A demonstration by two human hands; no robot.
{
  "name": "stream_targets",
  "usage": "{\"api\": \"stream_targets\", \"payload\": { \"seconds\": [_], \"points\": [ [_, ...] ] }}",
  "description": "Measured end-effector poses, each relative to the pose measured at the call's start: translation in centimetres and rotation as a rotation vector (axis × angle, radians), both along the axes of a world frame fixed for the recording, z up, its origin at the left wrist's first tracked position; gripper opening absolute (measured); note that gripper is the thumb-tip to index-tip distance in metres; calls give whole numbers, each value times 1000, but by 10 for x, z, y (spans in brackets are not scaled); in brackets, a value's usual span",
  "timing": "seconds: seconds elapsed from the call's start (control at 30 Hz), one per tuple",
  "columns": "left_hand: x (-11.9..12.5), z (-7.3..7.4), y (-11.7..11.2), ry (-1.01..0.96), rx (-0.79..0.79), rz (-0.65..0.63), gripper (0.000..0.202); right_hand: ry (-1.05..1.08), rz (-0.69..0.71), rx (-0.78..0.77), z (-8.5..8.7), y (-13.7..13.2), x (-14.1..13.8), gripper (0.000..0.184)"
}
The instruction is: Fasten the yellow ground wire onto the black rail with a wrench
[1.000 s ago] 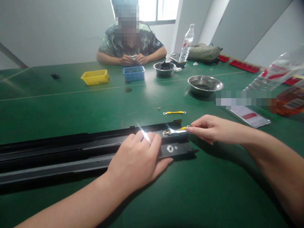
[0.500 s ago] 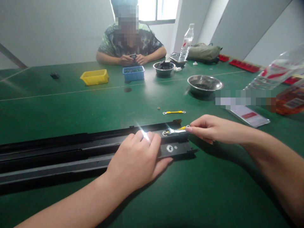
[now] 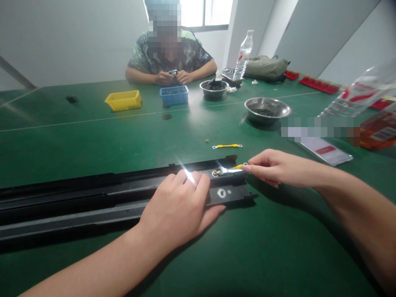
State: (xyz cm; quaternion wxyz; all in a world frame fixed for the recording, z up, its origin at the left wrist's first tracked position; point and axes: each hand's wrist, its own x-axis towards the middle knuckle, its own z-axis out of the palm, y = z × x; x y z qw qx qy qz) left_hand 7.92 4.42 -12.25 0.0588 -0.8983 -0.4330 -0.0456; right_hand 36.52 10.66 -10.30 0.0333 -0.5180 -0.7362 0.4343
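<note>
on the green table (image 3: pixel 278 251), gripping the black metal channel (image 3: pixel 123 194) from above with the left hand (image 3: pixel 176 202), fingers bent over its middle, thumb stretched along its near edge; cannot see the fingertips. at the channel's right end, pinching a silver wrench (image 3: pixel 231 170) by its tail between thumb and closed fingers of the right hand (image 3: pixel 267 168). pointing leftward with its head, just beside a small round fastener (image 3: pixel 215 173) on the channel; cannot tell if touching. just behind the wrench, running a yellow lead (image 3: pixel 237 167) toward the right fingertips; cannot tell whether pinched too. beyond the channel's far edge, lying near a small ring (image 3: pixel 207 140), a second yellow lead (image 3: pixel 228 146). farther back, standing apart, a yellow bin (image 3: pixel 123 103), a blue bin (image 3: pixel 175 99) of small parts and a steel bowl (image 3: pixel 280 108). across the table, sitting with forearms on it, a person (image 3: pixel 198 53).
</note>
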Motion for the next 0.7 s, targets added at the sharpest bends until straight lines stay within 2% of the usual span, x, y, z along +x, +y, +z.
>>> {"api": "stream_targets", "payload": {
  "seconds": [0.7],
  "points": [
    [-1,-2,2,0,8,-1,49,-11,-16,-23,0,0,-1,48]
  ]
}}
